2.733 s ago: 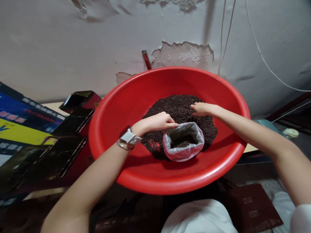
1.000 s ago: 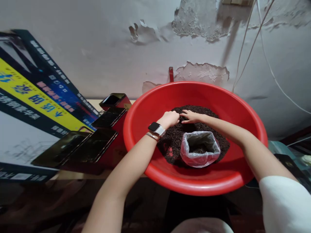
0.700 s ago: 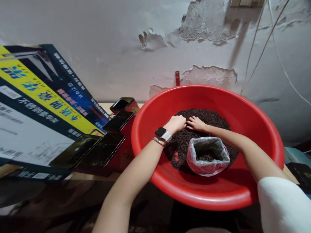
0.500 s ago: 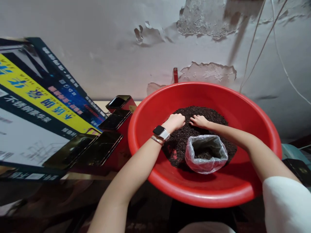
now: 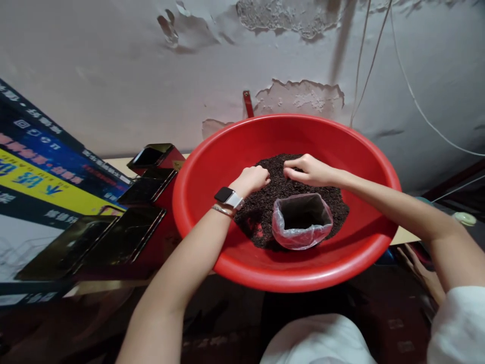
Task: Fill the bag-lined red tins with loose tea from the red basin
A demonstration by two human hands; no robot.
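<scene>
A wide red plastic basin point(image 5: 288, 275) holds a heap of dark, loose bits that look like tea leaves point(image 5: 278, 174). My left hand point(image 5: 253, 179), with a watch at its wrist, rests at the left of the heap, fingers curled down and closed; what they hold is hidden. Just over the heap's far side is my right hand point(image 5: 308, 170), thumb and fingers drawn together in a pinch; anything between them is too small to make out. A container lined with a clear plastic bag point(image 5: 301, 237) stands in the basin near me, its inside dark.
Several dark-topped red boxes point(image 5: 125, 235) stand left of the basin, beside large printed cardboard point(image 5: 49, 177). Behind is a peeling wall point(image 5: 151, 86) with hanging white cords point(image 5: 359, 76). Another person's hand point(image 5: 420, 268) shows at the lower right.
My right hand has lifted off the leaves, its spread fingers now drawn into a pinch. My left hand stays low at the heap. The view has shifted, and another person's hand has come into view.
</scene>
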